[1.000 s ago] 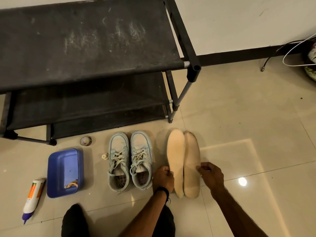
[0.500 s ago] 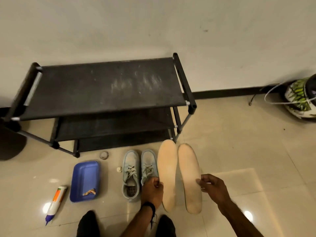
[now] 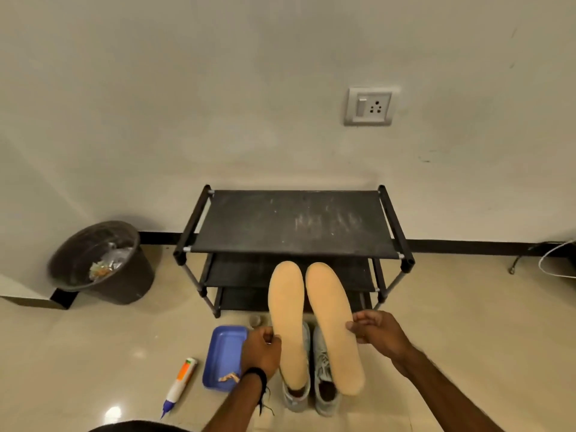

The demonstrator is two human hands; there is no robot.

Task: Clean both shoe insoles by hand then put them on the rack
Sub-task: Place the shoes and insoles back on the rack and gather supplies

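We held both tan insoles up in front of the black shoe rack [image 3: 293, 224]: our left hand [image 3: 261, 351] pinched the left insole [image 3: 288, 322] at its edge, our right hand [image 3: 378, 335] pinched the right insole [image 3: 335, 325]. Below them stood the pale blue sneakers [image 3: 324, 391], beside a blue tray [image 3: 223, 347].
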